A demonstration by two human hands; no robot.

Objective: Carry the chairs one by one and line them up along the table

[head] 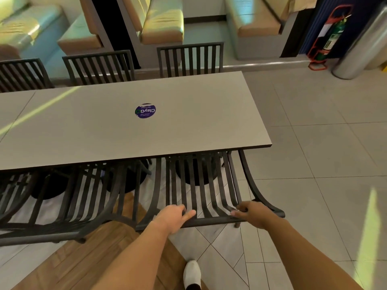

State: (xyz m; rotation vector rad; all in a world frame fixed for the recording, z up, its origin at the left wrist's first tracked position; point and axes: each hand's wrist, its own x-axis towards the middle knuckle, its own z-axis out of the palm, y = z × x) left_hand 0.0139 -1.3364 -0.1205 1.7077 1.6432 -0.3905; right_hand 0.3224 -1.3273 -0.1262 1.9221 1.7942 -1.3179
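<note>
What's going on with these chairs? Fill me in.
A person holds the top rail of a black slatted chair with the left hand and right hand. Its seat is tucked under the near edge of the grey table, at the right end. More chairs line both sides.

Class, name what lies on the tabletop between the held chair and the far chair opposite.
Head view: only a round blue sticker lies on the table there.
</note>
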